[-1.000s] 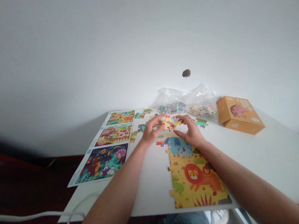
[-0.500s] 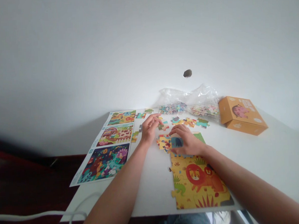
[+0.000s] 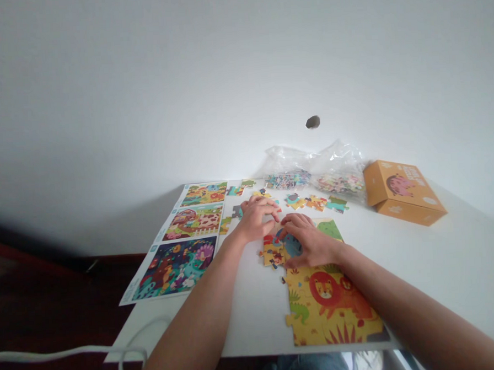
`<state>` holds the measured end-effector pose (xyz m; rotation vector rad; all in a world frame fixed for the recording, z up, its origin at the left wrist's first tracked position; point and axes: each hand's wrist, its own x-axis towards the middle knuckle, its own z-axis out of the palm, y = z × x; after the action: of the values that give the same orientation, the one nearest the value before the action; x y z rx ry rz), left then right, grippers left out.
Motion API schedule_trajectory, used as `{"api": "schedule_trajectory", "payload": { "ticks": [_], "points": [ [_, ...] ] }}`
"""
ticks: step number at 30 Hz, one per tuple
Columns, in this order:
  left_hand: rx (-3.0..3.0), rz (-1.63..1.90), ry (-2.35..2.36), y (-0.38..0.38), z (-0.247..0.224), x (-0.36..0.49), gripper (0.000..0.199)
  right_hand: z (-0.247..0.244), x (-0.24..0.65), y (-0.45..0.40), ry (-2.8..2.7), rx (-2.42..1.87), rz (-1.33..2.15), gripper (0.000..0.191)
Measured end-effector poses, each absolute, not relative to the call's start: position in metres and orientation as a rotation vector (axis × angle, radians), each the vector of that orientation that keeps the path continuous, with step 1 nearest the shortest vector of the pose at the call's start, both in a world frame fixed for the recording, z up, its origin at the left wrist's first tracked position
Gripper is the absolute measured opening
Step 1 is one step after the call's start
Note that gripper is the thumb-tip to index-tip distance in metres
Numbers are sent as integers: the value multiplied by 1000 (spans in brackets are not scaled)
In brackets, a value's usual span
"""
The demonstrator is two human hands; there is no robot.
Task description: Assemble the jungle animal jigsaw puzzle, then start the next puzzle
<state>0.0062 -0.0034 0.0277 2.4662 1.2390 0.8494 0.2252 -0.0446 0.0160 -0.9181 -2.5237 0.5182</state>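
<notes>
A partly joined jigsaw puzzle [image 3: 319, 308] lies flat near the table's front edge, showing lions on yellow ground. My right hand [image 3: 310, 242] rests over its upper part, thumb and fingers spread around a blue animal picture. Just left of it, my left hand [image 3: 257, 217] has its fingers bent together at a puzzle piece [image 3: 276, 228], mostly hidden, by the puzzle's upper left corner. Below those fingertips a small yellow and red joined section [image 3: 272, 254] sticks out from the puzzle's left side. Loose pieces [image 3: 315, 202] lie beyond both hands.
A picture sheet [image 3: 161, 240] with three scenes lies at the left. Clear plastic bags [image 3: 334, 161] of pieces lean near the wall, beside an orange box [image 3: 404, 190]. A white cable [image 3: 69, 352] hangs at the front left corner.
My left hand has come down and right from the loose pieces to the puzzle's upper left corner. My right hand stays over the upper part. The view has shifted slightly.
</notes>
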Motion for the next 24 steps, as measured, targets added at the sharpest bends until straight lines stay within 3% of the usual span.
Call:
{"api": "schedule_trajectory", "payload": {
  "ticks": [8, 24],
  "points": [
    [2592, 426, 1167, -8, 29, 1, 7, 15, 225, -44, -2536, -934, 510, 62],
    [2557, 404, 1268, -8, 49, -10, 6, 13, 225, -44, -2551, -912, 498, 64]
  ]
}}
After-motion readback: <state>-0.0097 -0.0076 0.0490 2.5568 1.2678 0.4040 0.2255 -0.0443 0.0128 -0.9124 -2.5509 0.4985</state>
